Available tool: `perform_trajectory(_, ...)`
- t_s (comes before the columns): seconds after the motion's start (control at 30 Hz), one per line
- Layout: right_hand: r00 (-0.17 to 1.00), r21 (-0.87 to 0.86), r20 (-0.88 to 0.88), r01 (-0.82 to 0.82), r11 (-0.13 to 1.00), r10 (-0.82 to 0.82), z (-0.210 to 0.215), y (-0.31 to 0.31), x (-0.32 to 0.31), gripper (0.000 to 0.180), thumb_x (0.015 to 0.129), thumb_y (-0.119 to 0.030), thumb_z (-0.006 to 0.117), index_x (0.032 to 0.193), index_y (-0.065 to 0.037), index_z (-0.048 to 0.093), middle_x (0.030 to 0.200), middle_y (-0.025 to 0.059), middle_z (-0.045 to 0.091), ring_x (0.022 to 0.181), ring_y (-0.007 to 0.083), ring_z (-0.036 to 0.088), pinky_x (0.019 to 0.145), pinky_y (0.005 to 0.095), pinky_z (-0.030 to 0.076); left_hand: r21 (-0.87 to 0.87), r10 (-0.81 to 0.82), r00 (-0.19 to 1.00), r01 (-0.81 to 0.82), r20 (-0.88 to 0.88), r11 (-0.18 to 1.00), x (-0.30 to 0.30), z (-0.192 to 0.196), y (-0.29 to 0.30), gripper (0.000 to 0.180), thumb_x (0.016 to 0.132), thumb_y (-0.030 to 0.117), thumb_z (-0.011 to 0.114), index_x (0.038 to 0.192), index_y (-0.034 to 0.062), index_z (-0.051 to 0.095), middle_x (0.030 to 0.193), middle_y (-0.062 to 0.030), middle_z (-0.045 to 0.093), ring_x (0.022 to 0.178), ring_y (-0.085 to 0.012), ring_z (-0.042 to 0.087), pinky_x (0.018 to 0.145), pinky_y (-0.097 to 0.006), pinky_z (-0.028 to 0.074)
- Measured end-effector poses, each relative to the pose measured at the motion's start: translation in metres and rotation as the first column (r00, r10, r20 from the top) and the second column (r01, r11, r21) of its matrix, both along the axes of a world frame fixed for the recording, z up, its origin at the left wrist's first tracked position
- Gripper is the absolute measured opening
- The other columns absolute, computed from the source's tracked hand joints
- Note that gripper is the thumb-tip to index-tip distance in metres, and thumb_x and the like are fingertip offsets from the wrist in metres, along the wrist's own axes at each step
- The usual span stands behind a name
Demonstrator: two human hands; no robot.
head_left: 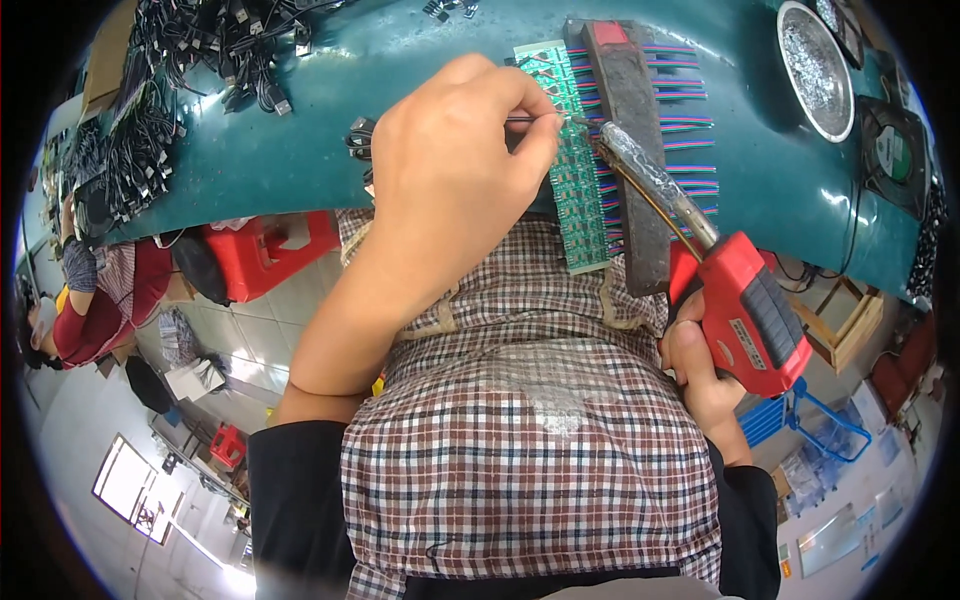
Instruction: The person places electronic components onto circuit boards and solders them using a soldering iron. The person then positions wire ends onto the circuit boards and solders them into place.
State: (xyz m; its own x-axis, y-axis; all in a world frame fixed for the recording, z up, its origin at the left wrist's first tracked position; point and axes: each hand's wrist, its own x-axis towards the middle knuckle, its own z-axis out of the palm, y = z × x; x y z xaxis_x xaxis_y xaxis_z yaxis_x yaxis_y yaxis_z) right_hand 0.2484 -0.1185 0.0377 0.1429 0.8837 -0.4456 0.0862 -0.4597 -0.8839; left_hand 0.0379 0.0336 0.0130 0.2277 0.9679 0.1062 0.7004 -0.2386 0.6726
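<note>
My left hand [450,150] is above the near edge of the bench, thumb and forefinger pinched on a thin dark wire [520,119]. The wire's end reaches a green circuit board panel [575,195] carrying rows of small parts. My right hand [695,360] grips a red and black soldering gun [750,310] from the right. Its long metal nozzle and thin feed tube slant up-left, with the tip at the board beside the wire. Across the panel's right side lies a dark heavy bar [635,150], and multicoloured wires [690,120] stick out from under it.
Bundles of black USB cables [215,40] cover the bench's far left. A round metal bowl [815,75] and a small fan [893,150] stand at the right. Below the bench, a red stool [285,262] and another person [110,295] are on the left.
</note>
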Motion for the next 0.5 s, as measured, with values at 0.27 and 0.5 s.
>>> perform_trajectory(0.27,0.998,0.004,0.022,-0.052,0.999,0.052,-0.0002,0.0027,-0.0002,0.010,0.090,-0.005,0.056,0.096,0.001,0.050,0.068,0.0043,0.048,0.046,0.0079,0.039,0.046,0.0244,0.036,0.025,-0.004,1.000,0.005,-0.023,1.000,-0.0009,-0.0026,0.0004,0.007,0.076,0.010,0.074,0.078,0.0051,0.069,0.074,-0.0037,0.063,0.065,-0.0140,0.064,0.052,-0.025,0.043)
perform_trajectory(0.5,0.999,0.054,0.026,-0.045,0.998,0.043,-0.0027,0.0029,-0.0005,0.010,0.090,-0.007,0.055,0.090,-0.001,0.046,0.069,0.0049,0.047,0.043,0.0075,0.036,0.043,0.0243,0.035,0.052,-0.002,0.999,0.005,-0.046,0.999,-0.0002,-0.0048,0.0004,0.006,0.076,0.010,0.073,0.077,0.0054,0.069,0.074,-0.0030,0.063,0.066,-0.0134,0.064,0.052,-0.025,0.044)
